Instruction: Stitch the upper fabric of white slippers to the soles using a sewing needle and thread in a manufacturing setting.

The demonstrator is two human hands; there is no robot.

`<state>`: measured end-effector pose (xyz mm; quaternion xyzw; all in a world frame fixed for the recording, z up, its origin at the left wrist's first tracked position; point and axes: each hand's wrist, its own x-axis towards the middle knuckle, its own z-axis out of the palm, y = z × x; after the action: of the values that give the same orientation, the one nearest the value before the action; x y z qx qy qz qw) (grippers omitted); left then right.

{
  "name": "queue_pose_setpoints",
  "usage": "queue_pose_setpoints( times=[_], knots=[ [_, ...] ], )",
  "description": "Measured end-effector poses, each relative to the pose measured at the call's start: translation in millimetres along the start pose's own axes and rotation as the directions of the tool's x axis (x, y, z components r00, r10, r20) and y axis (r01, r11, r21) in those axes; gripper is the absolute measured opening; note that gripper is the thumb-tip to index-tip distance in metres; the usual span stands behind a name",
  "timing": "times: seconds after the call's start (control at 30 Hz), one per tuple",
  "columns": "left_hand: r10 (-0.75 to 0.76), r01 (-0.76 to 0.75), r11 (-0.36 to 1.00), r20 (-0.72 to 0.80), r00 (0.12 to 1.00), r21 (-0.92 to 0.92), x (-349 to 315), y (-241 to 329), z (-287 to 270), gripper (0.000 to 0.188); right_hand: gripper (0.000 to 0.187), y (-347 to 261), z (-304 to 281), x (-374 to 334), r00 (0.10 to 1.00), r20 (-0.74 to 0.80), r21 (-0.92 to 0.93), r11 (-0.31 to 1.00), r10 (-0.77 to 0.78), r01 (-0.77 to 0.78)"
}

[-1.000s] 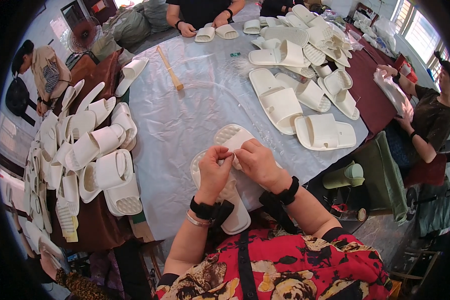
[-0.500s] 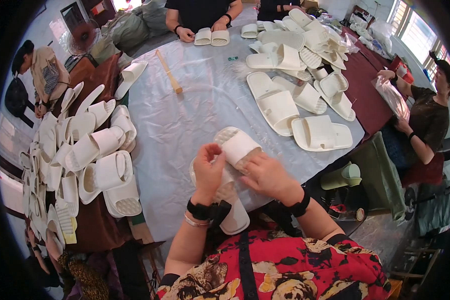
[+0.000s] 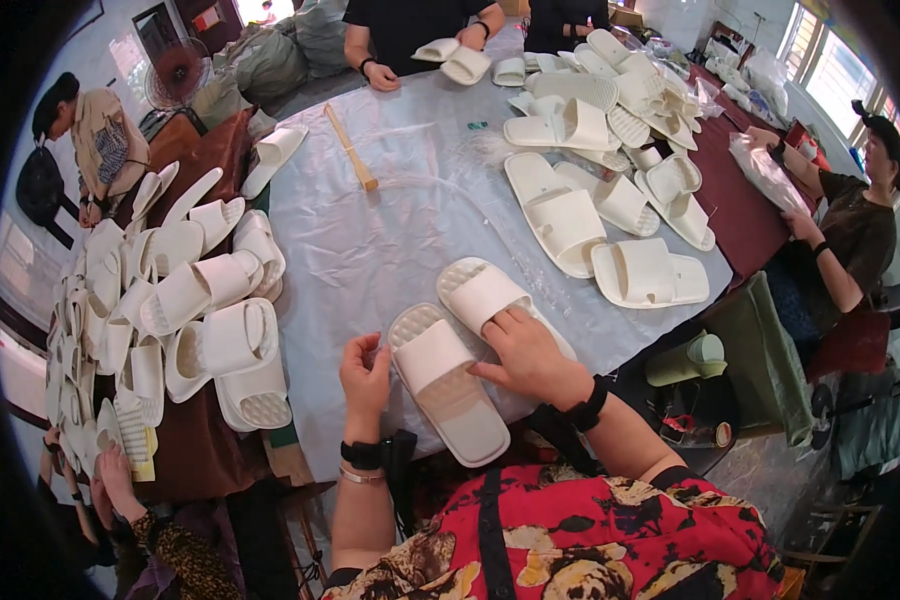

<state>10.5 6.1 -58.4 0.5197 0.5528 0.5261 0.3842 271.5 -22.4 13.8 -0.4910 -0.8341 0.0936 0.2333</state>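
Observation:
Two white slide slippers lie side by side on the sheeted table in front of me, the left slipper [image 3: 455, 400] nearer to me and the right slipper [image 3: 480, 295] slightly farther off. My right hand [image 3: 535, 360] grips the right slipper at the rear edge of its strap, fingertips partly hidden there. Its thumb reaches across to the left slipper's strap edge. Just left of the pair is my left hand [image 3: 366, 375], loosely curled, thumb and fingers apart with nothing between them. Bumpy insoles show at both slippers' toes.
A big heap of white slippers [image 3: 185, 290] covers the left side, and another pile [image 3: 570, 220] fills the right. A wooden-handled tool [image 3: 350, 150] lies farther back. Co-workers stand or sit around; the person opposite handles slippers [image 3: 465, 65], another at right a plastic bag [image 3: 765, 170].
My left hand has moved left off the slippers, uncovering the left one's strap. My right hand now reaches into the right slipper's strap. The person opposite has lifted their slippers.

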Motion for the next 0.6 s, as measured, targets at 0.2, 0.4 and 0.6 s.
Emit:
queue_pose_setpoints(
  times=[0.2, 0.4, 0.6],
  knots=[
    [0.059, -0.057, 0.998, 0.054, 0.997, -0.033, -2, 5, -1, 0.02, 0.034, 12, 24, 11, 0.995, -0.095, -0.037, 0.999, 0.024, -0.027],
    [0.053, -0.045, 0.993, 0.074, 0.996, -0.109, -4, 1, -6, 0.016, 0.014, 11, 31, 21, 0.994, -0.106, -0.055, 0.998, -0.009, 0.003],
    [0.021, -0.009, 0.985, 0.067, 0.998, -0.173, -3, 3, -3, 0.014, 0.014, -3, -22, 17, 0.964, -0.256, -0.151, 0.988, -0.07, 0.032]
  ],
)
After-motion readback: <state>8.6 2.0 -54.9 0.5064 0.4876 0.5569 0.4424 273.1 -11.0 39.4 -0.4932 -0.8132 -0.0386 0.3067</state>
